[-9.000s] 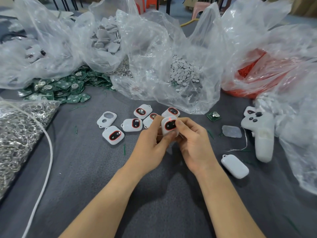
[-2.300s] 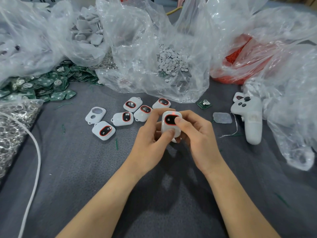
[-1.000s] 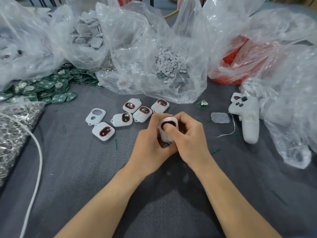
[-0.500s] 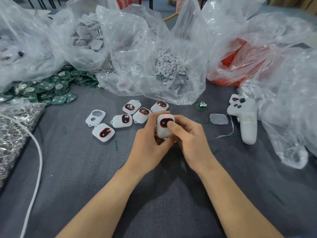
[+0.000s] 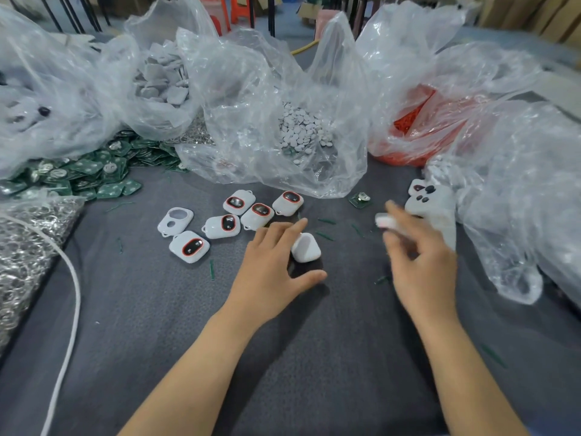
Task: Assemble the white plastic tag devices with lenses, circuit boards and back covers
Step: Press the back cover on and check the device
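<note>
A white tag device point(image 5: 306, 247) lies on the grey cloth with its plain back up, between the forefinger and thumb of my left hand point(image 5: 273, 269), whose fingers are spread. My right hand point(image 5: 421, 259) is blurred, off to the right, fingers apart, with its fingertips at a small translucent piece point(image 5: 384, 221) on the cloth. Several finished tags point(image 5: 261, 212) with red-rimmed dark lenses lie beyond my left hand, next to an empty white front shell point(image 5: 175, 220). A single green circuit board point(image 5: 360, 199) lies near the bags.
Clear bags line the back: grey covers point(image 5: 160, 80), small white discs point(image 5: 301, 130), red parts point(image 5: 418, 127). At the left are a heap of green boards point(image 5: 78, 177), a bag of metal rings point(image 5: 22, 247) and a white cable point(image 5: 74, 294). A white controller point(image 5: 434, 212) lies right.
Both hands held the tag half a second ago. Now the tag lies back up by my left hand, and my right hand has swung right to the translucent piece.
</note>
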Demonstrator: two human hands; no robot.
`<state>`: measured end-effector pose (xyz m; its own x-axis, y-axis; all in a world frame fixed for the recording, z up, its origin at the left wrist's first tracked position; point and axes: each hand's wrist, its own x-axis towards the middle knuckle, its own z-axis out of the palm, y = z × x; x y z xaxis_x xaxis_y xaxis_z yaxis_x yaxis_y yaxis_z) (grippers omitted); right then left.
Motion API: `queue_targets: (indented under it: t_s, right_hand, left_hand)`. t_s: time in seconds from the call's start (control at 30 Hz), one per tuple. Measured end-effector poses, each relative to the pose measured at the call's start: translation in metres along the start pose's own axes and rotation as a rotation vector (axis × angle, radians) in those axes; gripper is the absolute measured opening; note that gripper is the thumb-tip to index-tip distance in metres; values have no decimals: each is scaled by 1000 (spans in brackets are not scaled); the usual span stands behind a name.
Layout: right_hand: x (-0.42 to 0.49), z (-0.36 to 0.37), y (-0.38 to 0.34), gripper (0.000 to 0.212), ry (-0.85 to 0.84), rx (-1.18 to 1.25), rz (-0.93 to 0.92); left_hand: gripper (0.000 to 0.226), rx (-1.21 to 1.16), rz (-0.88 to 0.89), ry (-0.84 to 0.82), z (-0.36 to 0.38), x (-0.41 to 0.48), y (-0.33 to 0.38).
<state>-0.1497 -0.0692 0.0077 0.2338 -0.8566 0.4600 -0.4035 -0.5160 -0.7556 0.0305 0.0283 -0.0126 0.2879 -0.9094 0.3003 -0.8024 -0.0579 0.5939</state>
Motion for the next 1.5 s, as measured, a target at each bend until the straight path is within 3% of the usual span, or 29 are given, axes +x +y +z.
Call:
queue_targets:
  t_s: [0.07,0.17,0.23,0.3,0.37,0.5,0.63,0.83,1.03,1.2,1.5]
  right_hand:
    - [-15,-1,5,44,-132,-217,-73]
    - [-17,-2,-2,46,-126,-245,-159]
    - [-14,0,-15,38,-153,-110,-183]
    - [-14,9,-29,34,-279,124,-11]
    - [-17,21,-37,24,-327,299,159]
    - [-21,31,-38,11,-230,546,321]
    - [-23,32,-37,7,-263,652,401]
    - [-24,32,-37,12,-376,669,395]
    - [-26,33,-39,10,-423,663,312]
    - [-26,32,-41,39,-414,671,274]
    - [-25,35,-41,28,-429,784,430]
  left_hand:
    - [64,38,-7,20,1,2,2]
    - [19,-131,-55,122,-2,5,9]
    - [14,-458,-138,116,-6,5,14]
    - [15,-802,-190,38,-10,4,19]
    - [17,-922,-191,-27,-12,3,20]
    - [23,-925,-164,-88,-11,2,14]
    - [19,-922,-150,-93,-8,1,14]
    - [21,-1010,-201,-155,-9,1,15]
    - [13,-965,-165,-41,-8,-2,21]
    - [14,-975,-156,-69,-11,-5,22]
    - [17,-1018,-159,-104,-8,-3,21]
